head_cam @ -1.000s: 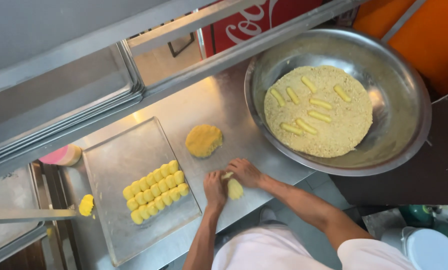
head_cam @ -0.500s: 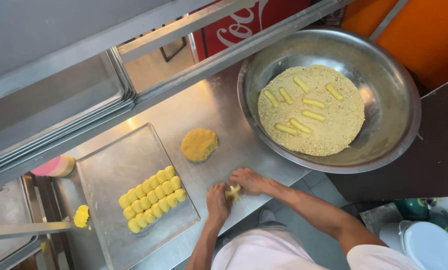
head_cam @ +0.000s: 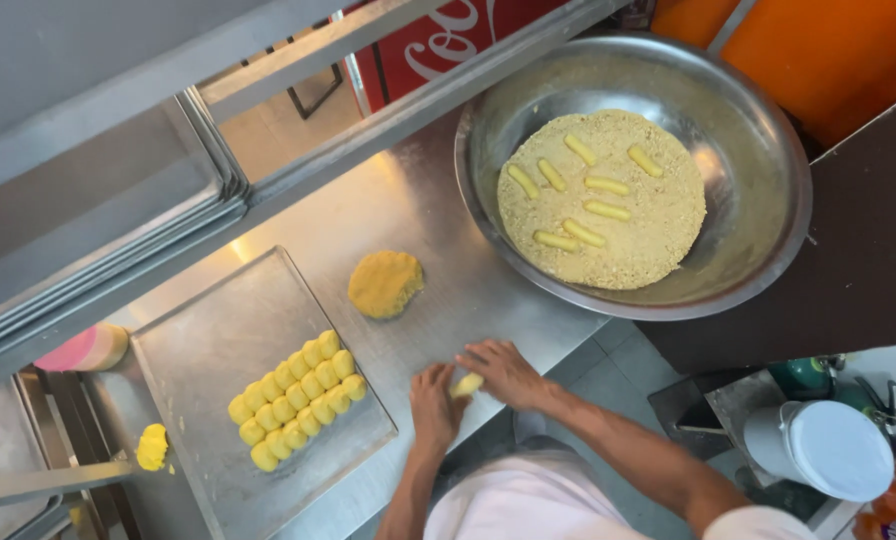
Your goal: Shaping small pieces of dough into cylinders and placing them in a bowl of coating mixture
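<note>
At the counter's near edge the left hand (head_cam: 436, 405) and right hand (head_cam: 508, 372) press together on a small yellow dough piece (head_cam: 467, 384), fingers closed around it. Even, light rolling between both palms would likely keep its shape matching the pieces (head_cam: 296, 398) on the tray (head_cam: 218, 340). Half a second ago the hands sat lower in view; the bowl (head_cam: 768, 150) has shifted too.
</note>
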